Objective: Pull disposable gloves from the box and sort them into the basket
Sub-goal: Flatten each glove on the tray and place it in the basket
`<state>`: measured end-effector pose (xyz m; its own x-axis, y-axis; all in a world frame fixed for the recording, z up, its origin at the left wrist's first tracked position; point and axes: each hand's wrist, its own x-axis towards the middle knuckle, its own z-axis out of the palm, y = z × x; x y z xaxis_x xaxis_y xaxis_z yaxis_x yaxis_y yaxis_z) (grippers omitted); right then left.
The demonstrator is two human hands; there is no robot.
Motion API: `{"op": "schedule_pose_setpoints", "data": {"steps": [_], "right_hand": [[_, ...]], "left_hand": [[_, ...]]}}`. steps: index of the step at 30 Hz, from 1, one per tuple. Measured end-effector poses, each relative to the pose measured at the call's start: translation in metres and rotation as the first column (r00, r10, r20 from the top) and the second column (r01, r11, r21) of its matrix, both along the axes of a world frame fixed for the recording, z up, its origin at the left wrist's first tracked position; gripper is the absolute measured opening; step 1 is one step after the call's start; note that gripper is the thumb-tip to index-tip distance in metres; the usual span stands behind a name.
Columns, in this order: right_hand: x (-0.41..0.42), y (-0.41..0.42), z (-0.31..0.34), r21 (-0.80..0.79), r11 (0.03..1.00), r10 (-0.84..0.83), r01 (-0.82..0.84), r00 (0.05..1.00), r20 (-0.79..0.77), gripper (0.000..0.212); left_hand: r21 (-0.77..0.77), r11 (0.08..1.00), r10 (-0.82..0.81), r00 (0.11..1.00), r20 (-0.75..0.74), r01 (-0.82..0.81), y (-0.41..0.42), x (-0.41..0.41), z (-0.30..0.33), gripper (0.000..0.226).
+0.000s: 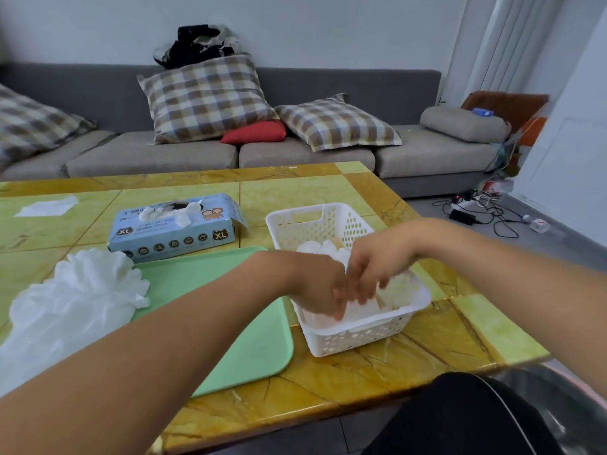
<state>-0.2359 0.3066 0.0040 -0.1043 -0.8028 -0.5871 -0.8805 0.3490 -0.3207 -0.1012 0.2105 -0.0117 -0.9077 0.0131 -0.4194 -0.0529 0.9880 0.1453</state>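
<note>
Both hands down inside white basket [341, 339] at approx 4 o'clock of worktop [361, 382]. Left hand [320, 290] & right hand [374, 267] meet over white gloves in basket [323, 249]; fingers blurred, so can't tell if either grip is closed on a glove or loose. Blue glove box [174, 226] at 11 o'clock from basket, a glove poking out its top slot. Green tray [230, 323] just left of basket. Loose glove pile [75, 300] at 9 o'clock, overlapping tray's left edge.
</note>
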Motion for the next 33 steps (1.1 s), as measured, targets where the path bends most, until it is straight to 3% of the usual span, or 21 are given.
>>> {"op": "schedule_pose_setpoints", "data": {"steps": [2,3,7,9,11,17,20,23,26,28,30,32,33], "right_hand": [[0.000,-0.011,0.004,-0.156,0.988,-0.014,-0.004,0.993,-0.114,0.021],[0.004,-0.017,0.000,-0.160,0.987,-0.021,-0.007,0.985,-0.174,0.031],[0.020,-0.035,-0.037,0.063,0.998,0.023,-0.002,0.937,-0.350,0.108],[0.019,-0.043,-0.049,0.129,0.992,0.044,0.010,0.909,-0.415,0.113],[0.015,-0.048,-0.056,0.140,0.990,0.057,0.010,0.882,-0.467,0.120],[-0.006,-0.057,-0.067,0.089,0.996,0.028,0.014,0.889,-0.458,0.136],[-0.016,-0.062,-0.075,0.083,0.994,-0.024,0.067,0.903,-0.429,0.139],[-0.013,-0.061,-0.067,0.088,0.993,-0.031,0.073,0.911,-0.411,0.135],[-0.002,-0.059,-0.028,-0.058,0.995,-0.099,0.084,0.935,-0.339,0.112],[0.016,-0.062,0.003,-0.290,0.956,-0.140,0.038,0.930,-0.339,0.077],[0.043,-0.070,0.020,-0.578,0.816,-0.185,-0.027,0.934,-0.305,0.041],[0.082,-0.086,0.021,-0.730,0.675,-0.085,-0.106,0.972,-0.219,0.017],[0.109,-0.098,0.017,-0.722,0.678,0.011,-0.137,0.984,-0.177,0.013]], "left_hand": [[-0.086,0.994,0.053,0.983,-0.176,-0.069,-0.008,-0.005,0.000,0.010],[-0.148,0.983,0.073,0.973,-0.218,-0.107,-0.010,-0.006,0.000,0.003],[-0.233,0.953,0.183,0.981,-0.068,-0.194,-0.010,-0.013,-0.013,0.054],[-0.222,0.953,0.217,0.976,0.014,-0.208,-0.009,-0.019,-0.022,0.077],[-0.260,0.940,0.246,0.967,0.067,-0.221,-0.009,-0.024,-0.025,0.083],[-0.430,0.889,0.227,0.967,0.114,-0.158,-0.013,-0.028,-0.021,0.031],[-0.480,0.870,0.197,0.973,0.124,-0.115,-0.019,-0.028,-0.019,0.046],[-0.429,0.894,0.186,0.978,0.093,-0.130,-0.023,-0.026,-0.018,0.058],[-0.203,0.955,0.191,0.971,-0.144,-0.218,-0.041,-0.009,-0.002,0.075],[-0.038,0.966,0.222,0.899,-0.378,-0.254,-0.066,0.019,0.013,0.059],[0.128,0.949,0.310,0.780,-0.544,-0.287,-0.099,0.055,0.020,0.030],[0.185,0.914,0.397,0.710,-0.582,-0.360,-0.129,0.096,0.016,0.016],[0.174,0.890,0.440,0.697,-0.566,-0.422,-0.143,0.121,0.011,0.014]]}}
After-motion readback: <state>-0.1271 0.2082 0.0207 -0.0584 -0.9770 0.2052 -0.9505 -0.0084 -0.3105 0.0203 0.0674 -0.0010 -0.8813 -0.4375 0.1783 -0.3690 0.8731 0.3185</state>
